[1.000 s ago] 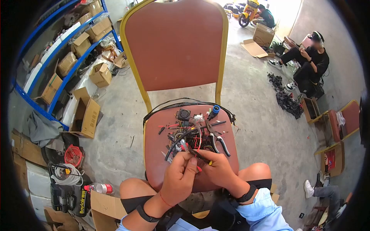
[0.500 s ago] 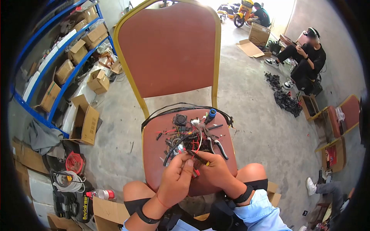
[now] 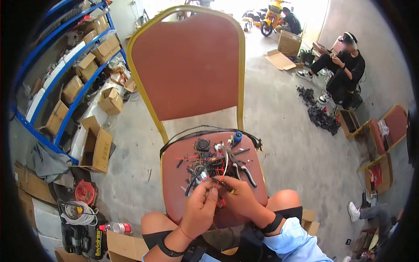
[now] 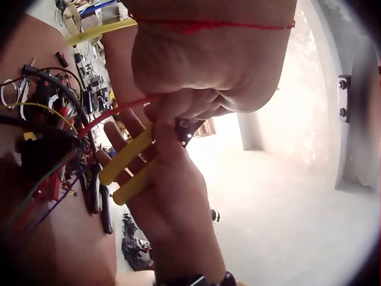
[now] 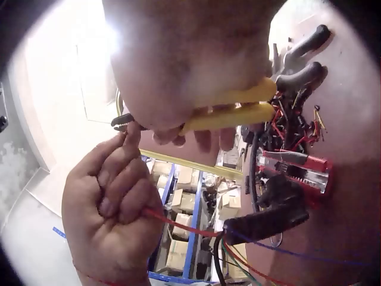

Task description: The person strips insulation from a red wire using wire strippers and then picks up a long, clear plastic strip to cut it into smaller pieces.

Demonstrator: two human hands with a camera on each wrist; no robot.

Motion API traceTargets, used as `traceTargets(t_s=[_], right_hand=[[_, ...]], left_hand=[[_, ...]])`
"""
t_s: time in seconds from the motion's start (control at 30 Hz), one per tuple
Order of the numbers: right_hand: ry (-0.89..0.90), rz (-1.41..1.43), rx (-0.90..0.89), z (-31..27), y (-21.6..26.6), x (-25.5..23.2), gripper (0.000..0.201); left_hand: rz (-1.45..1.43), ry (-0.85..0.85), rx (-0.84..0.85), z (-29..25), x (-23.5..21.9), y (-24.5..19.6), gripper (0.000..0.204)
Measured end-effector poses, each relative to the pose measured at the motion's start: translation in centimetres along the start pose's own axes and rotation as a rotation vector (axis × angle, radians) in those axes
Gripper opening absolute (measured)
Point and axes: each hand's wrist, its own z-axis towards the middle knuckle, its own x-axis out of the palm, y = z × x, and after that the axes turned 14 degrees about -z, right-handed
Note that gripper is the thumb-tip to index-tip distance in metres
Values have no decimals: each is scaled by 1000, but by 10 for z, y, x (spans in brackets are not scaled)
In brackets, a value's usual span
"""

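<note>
Both hands meet over the front of a red chair seat. My right hand grips a wire stripper by its yellow handles, with its dark toothed jaws at the left fingertips. My left hand holds a red wire, its fingers curled and the wire's end hidden in them. That wire comes out of a thick black cable, along with green and blue wires. Close by on the seat lie pliers with black-and-white handles and a red-handled tool with a metal body.
Wire scraps, a square black part and a blue round connector lie on the seat. Behind them rises the chair's backrest. Blue shelves with boxes stand left; a seated person is at the right.
The head view has shifted, so the chair sits lower and slightly further left in it. Both hands stay together at the wire stripper, with only slight movement.
</note>
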Motion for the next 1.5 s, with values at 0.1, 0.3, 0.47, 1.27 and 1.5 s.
traceTargets(t_s=[0.1,0.3,0.47,1.27,1.5], right_hand=[[87,39,-22,3,-9,1,35],[151,15,-73,-1,3,-7,36],[80,-73,-185,2,-4,-4,37],[96,-226,-80,-9,5,-11,36],[71,-258,-107,-5,4,-12,39]], left_hand=[[45,-28,17,1,-2,5,19],[-2,-72,93,2,-3,8,15],[174,-109,177,0,-1,5,12],[705,-184,493,7,-2,11,12],[832,-180,576,8,0,10,12]])
